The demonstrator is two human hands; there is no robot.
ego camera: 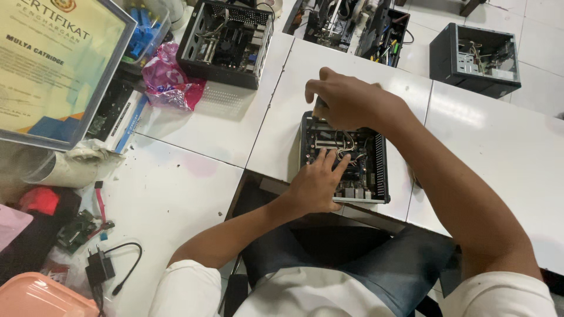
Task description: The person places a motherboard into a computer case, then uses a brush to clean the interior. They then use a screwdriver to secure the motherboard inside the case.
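Your left hand (pixel 317 183) lies spread, fingers splayed flat on the board inside the small open case (pixel 343 158). Your right hand (pixel 346 100) arches over the case's far end, fingers curled together around something small and brownish; what it pinches cannot be told.

The case sits right in front of you at the table (pixel 364 64) edge, just above your lap, its long axis running away from you. The left hand covers the near half, reaching in from the near left; the right hand comes from the right and sits at the far rim. Both hands touch it, the left deeper inside.

The case is a black perforated-metal box with its lid off, showing a circuit board, pale wires looping across the middle and ports along the near edge.

Further out: a second open case (pixel 226 41) at the far left, a pink bag (pixel 170 82) beside it, a framed certificate (pixel 56 64), a black charger (pixel 101 269) with its cable on the floor, and a larger open case (pixel 476 58) on the floor at the far right.
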